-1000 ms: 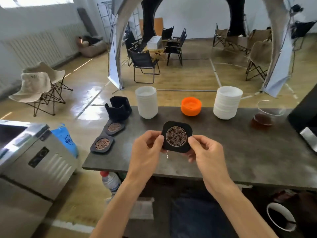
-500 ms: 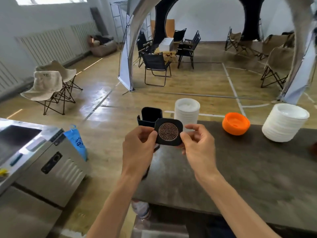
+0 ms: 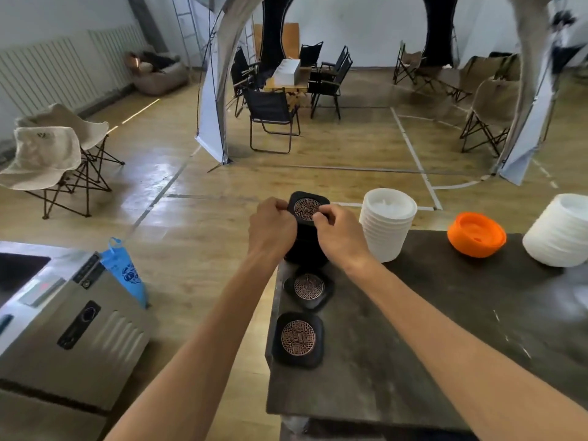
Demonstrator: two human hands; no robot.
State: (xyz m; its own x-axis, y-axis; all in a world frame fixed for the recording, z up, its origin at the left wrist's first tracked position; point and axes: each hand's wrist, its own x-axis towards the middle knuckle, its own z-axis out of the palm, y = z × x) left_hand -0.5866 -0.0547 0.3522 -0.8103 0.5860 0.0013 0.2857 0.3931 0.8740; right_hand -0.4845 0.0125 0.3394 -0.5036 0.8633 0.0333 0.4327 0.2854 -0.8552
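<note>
Pinching one coaster [image 3: 307, 207] between them, left hand [image 3: 271, 229] and right hand [image 3: 339, 234] hold it above what looks like its black holder [image 3: 305, 249], two more coasters [image 3: 308, 288] nearer.

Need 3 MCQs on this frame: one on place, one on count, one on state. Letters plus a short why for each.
1. Where is the held coaster?
A) just above the black holder at the far left corner of the table
B) lying flat on the tabletop
C) below the table's edge

2. How many coasters lie flat on the table?
A) one
B) two
C) four

3. How is the held coaster gripped?
A) by one hand only
B) pinched by both hands
C) not touched at all

Answers:
1 A: it is raised off the tabletop, directly over the holder.
2 B: a near coaster and a far coaster lie along the left edge.
3 B: the left hand and right hand each pinch one side of it.
</note>
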